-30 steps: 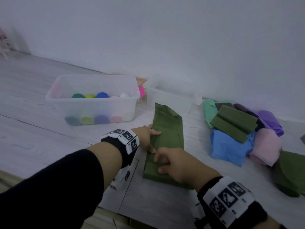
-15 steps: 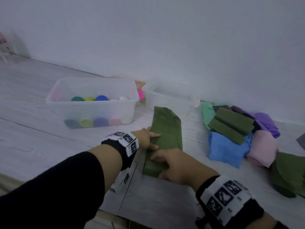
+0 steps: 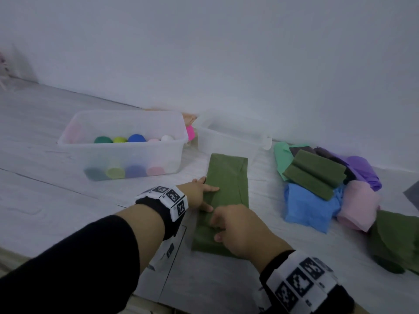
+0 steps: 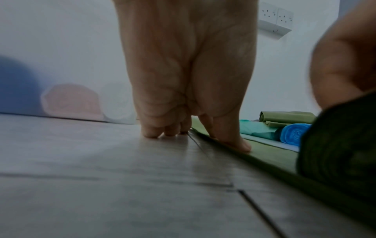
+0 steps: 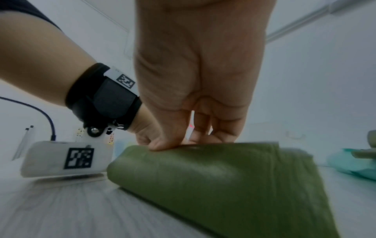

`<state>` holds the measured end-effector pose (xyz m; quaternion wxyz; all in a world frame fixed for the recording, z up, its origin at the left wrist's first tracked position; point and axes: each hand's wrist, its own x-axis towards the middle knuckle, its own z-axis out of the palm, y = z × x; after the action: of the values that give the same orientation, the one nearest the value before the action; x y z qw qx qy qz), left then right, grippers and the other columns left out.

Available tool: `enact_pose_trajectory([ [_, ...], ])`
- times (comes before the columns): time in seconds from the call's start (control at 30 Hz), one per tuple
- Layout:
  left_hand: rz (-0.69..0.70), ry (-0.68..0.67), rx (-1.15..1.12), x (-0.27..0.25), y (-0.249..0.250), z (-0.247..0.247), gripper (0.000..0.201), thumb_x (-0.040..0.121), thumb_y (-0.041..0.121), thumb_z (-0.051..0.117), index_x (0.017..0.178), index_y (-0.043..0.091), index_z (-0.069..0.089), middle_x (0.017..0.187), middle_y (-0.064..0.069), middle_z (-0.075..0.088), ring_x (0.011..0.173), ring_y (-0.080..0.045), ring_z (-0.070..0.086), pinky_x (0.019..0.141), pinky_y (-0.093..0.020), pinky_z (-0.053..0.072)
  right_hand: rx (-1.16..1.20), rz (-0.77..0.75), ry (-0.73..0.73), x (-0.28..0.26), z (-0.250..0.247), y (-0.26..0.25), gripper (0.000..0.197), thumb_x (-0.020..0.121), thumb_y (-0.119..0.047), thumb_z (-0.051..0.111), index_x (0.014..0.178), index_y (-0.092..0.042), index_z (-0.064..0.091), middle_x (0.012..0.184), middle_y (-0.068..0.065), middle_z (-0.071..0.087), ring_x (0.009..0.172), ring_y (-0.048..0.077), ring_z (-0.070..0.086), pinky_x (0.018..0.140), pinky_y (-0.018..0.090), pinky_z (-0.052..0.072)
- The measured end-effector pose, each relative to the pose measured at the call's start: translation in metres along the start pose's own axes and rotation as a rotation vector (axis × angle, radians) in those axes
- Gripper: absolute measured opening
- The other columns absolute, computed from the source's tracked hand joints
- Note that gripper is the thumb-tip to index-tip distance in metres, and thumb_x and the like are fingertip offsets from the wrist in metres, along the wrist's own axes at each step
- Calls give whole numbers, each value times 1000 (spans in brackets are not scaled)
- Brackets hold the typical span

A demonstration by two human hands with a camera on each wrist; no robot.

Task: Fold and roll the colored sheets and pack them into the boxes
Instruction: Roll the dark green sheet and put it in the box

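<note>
Right wrist: unreadable square-code tag [image 5: 79,158].

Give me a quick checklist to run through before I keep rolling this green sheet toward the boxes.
1. Near end of the folded olive-green sheet turned over into a roll: ok, seen in the right wrist view.
2. Right hand curled on the rolled end: ok.
3. Left hand steadying the sheet's left edge: ok, thumb on it, other fingertips on the floor.
4. Flat part ahead lying smooth: ok.
5. Roll even across its width: cannot tell, the right hand covers it.
6. Room in the clear plastic box holding coloured rolls: ok, space remains behind the front row.
</note>
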<state>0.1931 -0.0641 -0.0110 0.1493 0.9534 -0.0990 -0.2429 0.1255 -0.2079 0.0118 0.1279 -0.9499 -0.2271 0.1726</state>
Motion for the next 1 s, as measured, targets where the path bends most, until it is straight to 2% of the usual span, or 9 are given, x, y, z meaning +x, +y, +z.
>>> enact_pose_trajectory([
  [0.07, 1, 1, -8, 2, -2, 1, 75, 90, 34, 62, 150, 32, 18, 159, -5, -2, 146, -28, 4, 118, -42, 14, -111, -14, -31, -2, 1, -2, 27, 89, -21, 60, 116, -21, 63, 117, 2, 58, 104, 21, 56, 87, 30, 43],
  [0.17, 4, -1, -11, 4, -5, 3, 76, 89, 35, 63, 150, 33, 18, 159, -6, -3, 146, -29, 3, 118, -42, 13, -217, -75, -25, -8, 3, -7, 31, 87, -29, 62, 114, -14, 64, 109, 5, 50, 93, 21, 47, 75, 30, 37],
  [0.3, -1, -1, 3, 5, -6, 4, 76, 89, 38, 63, 150, 34, 18, 159, -6, -4, 146, -29, 4, 118, -43, 14, -302, -109, -38, -11, 5, -7, 39, 84, -23, 66, 120, -12, 60, 116, 8, 47, 104, 24, 47, 79, 31, 38],
  [0.43, -12, -10, 11, 4, -4, 3, 73, 92, 37, 58, 150, 33, 15, 159, -6, -6, 146, -28, 1, 118, -43, 12, -199, -127, -14, -11, 5, 1, 38, 86, -18, 60, 124, -15, 57, 120, 7, 54, 108, 24, 51, 88, 31, 41],
  [0.5, -18, -1, 6, 4, -3, 4, 71, 94, 36, 55, 151, 31, 14, 160, -5, -6, 146, -28, -1, 118, -43, 11, -106, -99, -54, -11, 2, 6, 40, 86, -19, 61, 125, -22, 52, 123, 4, 55, 109, 22, 53, 91, 32, 44],
  [0.63, -9, 17, 4, 5, -5, 6, 67, 95, 31, 54, 151, 32, 16, 160, -5, -5, 147, -29, 0, 118, -42, 11, 52, -43, -109, -8, -2, 15, 37, 85, -21, 64, 117, -32, 50, 123, 1, 57, 107, 20, 56, 91, 34, 47],
  [0.8, -7, 19, 12, 6, -6, 5, 68, 94, 29, 56, 150, 33, 17, 160, -6, -3, 146, -28, 3, 118, -41, 13, 31, 13, -106, 0, -2, 15, 33, 93, -21, 53, 125, -28, 55, 130, 1, 54, 117, 21, 50, 100, 36, 40],
  [0.93, -3, 30, 14, 6, -5, 6, 68, 94, 29, 56, 150, 32, 18, 160, -5, 0, 146, -26, 7, 118, -40, 14, -16, 20, 44, 5, -4, 9, 29, 92, -16, 55, 120, -22, 60, 114, 3, 44, 101, 19, 47, 87, 26, 39],
  [1.0, -2, 29, -3, 7, -5, 5, 68, 94, 29, 57, 150, 32, 19, 160, -4, 0, 146, -26, 6, 118, -40, 14, -49, 37, 10, 5, -4, 6, 26, 93, -14, 54, 117, -16, 61, 117, 4, 49, 106, 21, 51, 89, 26, 41],
])
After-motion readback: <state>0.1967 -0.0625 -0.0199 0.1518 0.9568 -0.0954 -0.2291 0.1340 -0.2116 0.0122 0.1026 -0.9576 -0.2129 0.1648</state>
